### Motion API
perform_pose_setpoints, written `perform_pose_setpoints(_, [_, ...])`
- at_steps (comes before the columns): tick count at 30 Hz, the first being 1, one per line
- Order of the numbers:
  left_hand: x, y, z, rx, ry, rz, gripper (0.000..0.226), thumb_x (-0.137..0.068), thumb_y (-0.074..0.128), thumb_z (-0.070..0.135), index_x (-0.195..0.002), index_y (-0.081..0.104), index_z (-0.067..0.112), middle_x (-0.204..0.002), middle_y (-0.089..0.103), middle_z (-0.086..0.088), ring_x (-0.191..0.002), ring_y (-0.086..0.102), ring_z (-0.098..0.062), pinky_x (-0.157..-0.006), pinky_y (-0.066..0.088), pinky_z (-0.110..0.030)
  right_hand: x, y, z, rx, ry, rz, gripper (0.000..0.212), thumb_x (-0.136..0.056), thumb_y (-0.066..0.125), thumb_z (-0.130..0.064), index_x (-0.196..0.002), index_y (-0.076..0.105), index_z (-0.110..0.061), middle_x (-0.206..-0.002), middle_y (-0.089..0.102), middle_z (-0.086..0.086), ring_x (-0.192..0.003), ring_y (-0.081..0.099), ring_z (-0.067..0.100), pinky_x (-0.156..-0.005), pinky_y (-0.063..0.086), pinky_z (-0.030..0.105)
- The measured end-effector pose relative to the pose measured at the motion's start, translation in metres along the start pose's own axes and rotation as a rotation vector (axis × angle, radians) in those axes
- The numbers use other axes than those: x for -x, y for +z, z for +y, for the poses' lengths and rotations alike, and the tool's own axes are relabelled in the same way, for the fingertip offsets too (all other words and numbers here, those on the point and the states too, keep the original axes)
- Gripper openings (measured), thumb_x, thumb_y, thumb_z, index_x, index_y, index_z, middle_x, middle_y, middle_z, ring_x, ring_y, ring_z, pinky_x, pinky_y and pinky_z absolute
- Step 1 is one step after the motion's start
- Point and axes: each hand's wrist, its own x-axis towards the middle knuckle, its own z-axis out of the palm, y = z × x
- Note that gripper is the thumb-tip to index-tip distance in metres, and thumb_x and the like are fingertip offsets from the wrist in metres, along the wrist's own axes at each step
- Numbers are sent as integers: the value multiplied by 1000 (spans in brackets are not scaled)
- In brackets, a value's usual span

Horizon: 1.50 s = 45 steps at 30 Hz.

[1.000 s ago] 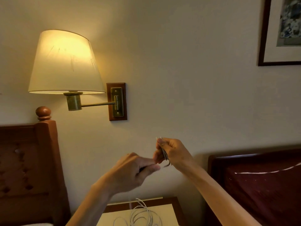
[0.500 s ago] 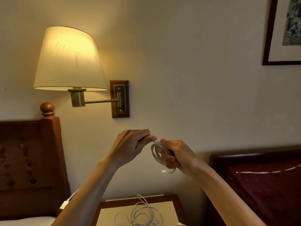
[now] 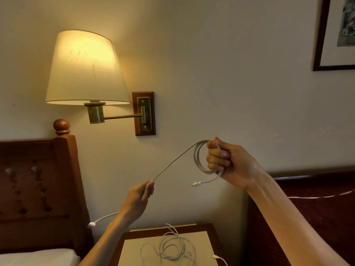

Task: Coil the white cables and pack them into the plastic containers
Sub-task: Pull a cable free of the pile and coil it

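At eight o'clock the cable's tail plug (image 3: 91, 225) dangled free beside the forearm; the left hand (image 3: 138, 198) pinched the white cable (image 3: 173, 160) between thumb and fingers, the strand running taut toward two o'clock; there the right hand (image 3: 223, 162) was closed around the gathered loops (image 3: 199, 160), a short plug end (image 3: 196, 183) hanging below; light, limp, smooth stuff by the look of it, best pinched along the cord, not the plugs; at six o'clock loose cables (image 3: 171, 246) lay on the nightstand (image 3: 201, 240).
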Motion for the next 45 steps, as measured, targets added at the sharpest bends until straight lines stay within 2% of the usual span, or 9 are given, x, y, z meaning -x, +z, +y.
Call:
perform_pose_setpoints(5, [4,-11,78,-287,39,-643,35,-102,40,36,-79,65,28,-75,59,19,-68,54,2,-69,44,-25,-18,8,7,339,-87,134,38,-106,29,-30,-77,49,-14,-54,38,-3,-46,38,11,-50,36,23])
perform_pose_setpoints(9, [0,-32,135,-272,204,-749,39,-101,42,41,-79,68,23,-54,52,20,-50,44,-5,-54,31,-13,-22,11,19,583,-119,181,37,-106,32,-30,-82,52,-10,-61,58,4,-57,57,17,-61,46,29])
perform_pose_setpoints(16, [-5,-49,166,-62,559,-353,23,-100,47,32,-78,56,31,-57,44,22,-47,48,-6,-50,33,-15,-17,17,40,827,-81,129,38,-105,35,-31,-85,56,-8,-59,64,0,-53,59,11,-56,49,19])
perform_pose_setpoints(19, [-10,-50,163,-62,600,-226,21,-100,46,33,-82,57,36,-56,44,23,-46,48,-6,-48,32,-14,-13,18,44,862,-80,93,40,-105,33,-32,-86,58,-7,-58,61,2,-53,59,15,-58,50,21])
perform_pose_setpoints(22, [-15,-51,153,-81,590,-100,25,-100,45,35,-81,58,25,-58,48,19,-49,51,-7,-48,34,-14,-9,15,46,851,-68,74,42,-105,33,-32,-83,58,-7,-56,56,4,-51,54,16,-61,50,24])
perform_pose_setpoints(28, [-21,-48,141,-81,577,57,18,-100,42,36,-85,51,33,-59,49,15,-49,51,-6,-49,36,-13,-5,13,53,792,-35,65,44,-105,32,-35,-79,55,-8,-52,48,0,-49,47,14,-57,45,26])
perform_pose_setpoints(37, [-21,-37,115,24,458,68,29,-100,44,34,-74,51,24,-59,52,8,-50,49,-8,-50,37,-17,8,19,52,612,77,-4,44,-106,28,-33,-78,55,-13,-53,37,-4,-48,36,10,-52,37,21])
perform_pose_setpoints(41, [-20,-37,87,68,353,26,27,-98,45,31,-71,46,28,-59,43,16,-53,39,-3,-52,29,-16,8,14,40,406,119,13,41,-106,28,-30,-77,51,-13,-53,26,-5,-47,24,9,-46,29,21])
perform_pose_setpoints(45, [-5,-38,31,48,287,88,37,-99,39,48,-77,50,20,-64,44,9,-55,39,-6,-53,32,-23,9,4,30,88,121,4,36,-102,35,-29,-73,51,-13,-50,21,-9,-43,17,7,-40,25,19])
